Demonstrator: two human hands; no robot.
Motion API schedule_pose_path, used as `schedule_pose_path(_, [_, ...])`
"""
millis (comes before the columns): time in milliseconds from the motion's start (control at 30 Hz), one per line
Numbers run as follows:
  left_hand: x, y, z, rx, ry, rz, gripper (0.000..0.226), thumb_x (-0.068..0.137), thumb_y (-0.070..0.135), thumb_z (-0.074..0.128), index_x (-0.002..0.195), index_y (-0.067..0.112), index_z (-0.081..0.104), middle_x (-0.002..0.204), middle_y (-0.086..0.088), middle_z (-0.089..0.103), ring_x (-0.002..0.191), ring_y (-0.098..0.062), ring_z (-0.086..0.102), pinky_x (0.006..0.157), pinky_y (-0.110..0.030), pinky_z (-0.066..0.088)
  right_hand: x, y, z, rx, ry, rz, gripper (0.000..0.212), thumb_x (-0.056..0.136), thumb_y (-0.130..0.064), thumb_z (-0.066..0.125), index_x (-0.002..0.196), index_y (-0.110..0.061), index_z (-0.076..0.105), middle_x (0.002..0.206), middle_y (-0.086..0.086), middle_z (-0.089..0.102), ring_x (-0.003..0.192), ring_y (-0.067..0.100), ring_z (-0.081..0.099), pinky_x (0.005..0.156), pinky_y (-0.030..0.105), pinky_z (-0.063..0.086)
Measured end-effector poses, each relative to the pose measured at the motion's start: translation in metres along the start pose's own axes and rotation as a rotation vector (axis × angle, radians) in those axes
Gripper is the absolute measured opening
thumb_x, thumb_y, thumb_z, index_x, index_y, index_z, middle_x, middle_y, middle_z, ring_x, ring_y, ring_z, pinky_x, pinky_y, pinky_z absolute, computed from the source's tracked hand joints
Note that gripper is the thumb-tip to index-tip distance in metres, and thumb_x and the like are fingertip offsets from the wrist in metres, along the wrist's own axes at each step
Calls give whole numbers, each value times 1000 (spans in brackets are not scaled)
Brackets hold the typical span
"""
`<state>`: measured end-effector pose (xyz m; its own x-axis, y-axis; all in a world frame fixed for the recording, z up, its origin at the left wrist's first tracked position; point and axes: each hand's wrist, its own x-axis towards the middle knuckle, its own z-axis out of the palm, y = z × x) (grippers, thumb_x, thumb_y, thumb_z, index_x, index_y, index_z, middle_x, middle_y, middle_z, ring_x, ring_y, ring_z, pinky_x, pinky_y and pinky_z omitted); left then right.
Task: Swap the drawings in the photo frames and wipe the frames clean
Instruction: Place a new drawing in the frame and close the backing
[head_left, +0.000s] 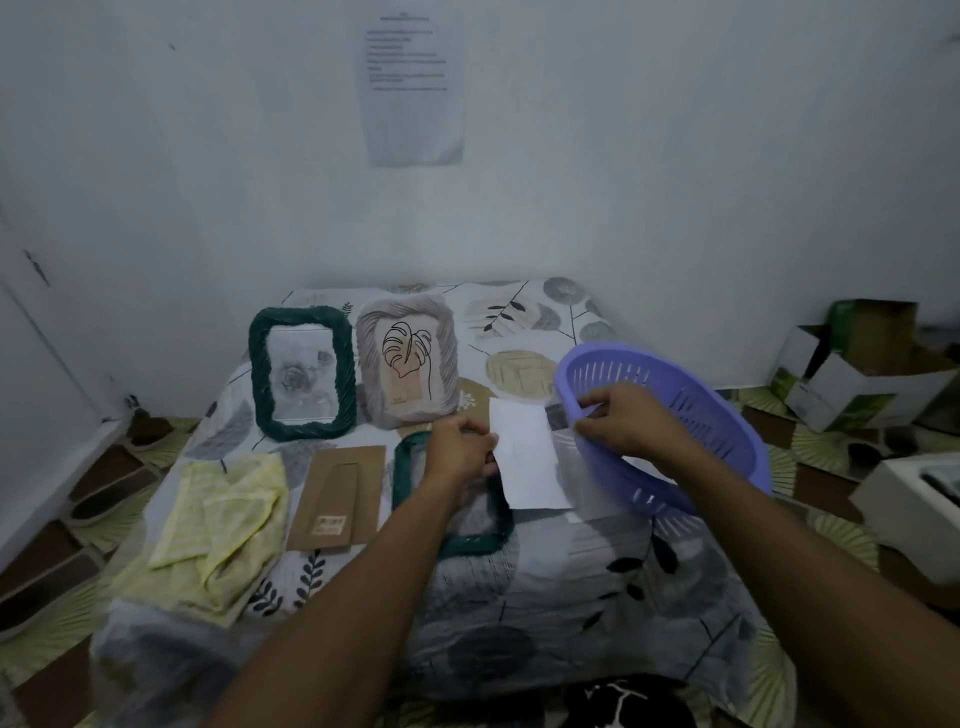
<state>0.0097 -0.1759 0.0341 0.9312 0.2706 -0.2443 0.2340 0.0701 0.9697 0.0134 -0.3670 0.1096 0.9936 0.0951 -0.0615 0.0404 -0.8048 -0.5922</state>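
Starting at the left, a yellow cloth (223, 514) lies crumpled on the worktop (545, 597), soft and easy to bunch for wiping. Beside it is a brown backing board (337, 499), which looks like stiff card best lifted by an edge. Behind these, a dark green frame (301, 374) and a grey frame (408, 361) showing a leaf drawing stand upright side by side. Both look rigid, and any pane in them is probably fragile, so the thick borders are the place to hold. A second green frame (452, 540) lies flat, partly under the left hand (460, 449), which pinches the left edge of a white sheet (527, 462). The sheet is thin, limp and easily creased, so light edge pinches suit it. The right hand (623, 421) curls over the near rim of a tilted purple basket (701, 415) and appears to grip it.
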Motion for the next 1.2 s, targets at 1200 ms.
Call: schedule_pose_path(1200, [-11, 14, 65, 520, -188, 427, 60, 92, 28, 62, 145, 12, 39, 144, -7, 47, 124, -21, 49, 100, -34, 40, 51, 76, 21, -497, -70, 44, 33, 73, -40, 71, 67, -16, 48, 76, 6, 55, 78, 26, 57, 64, 29, 41])
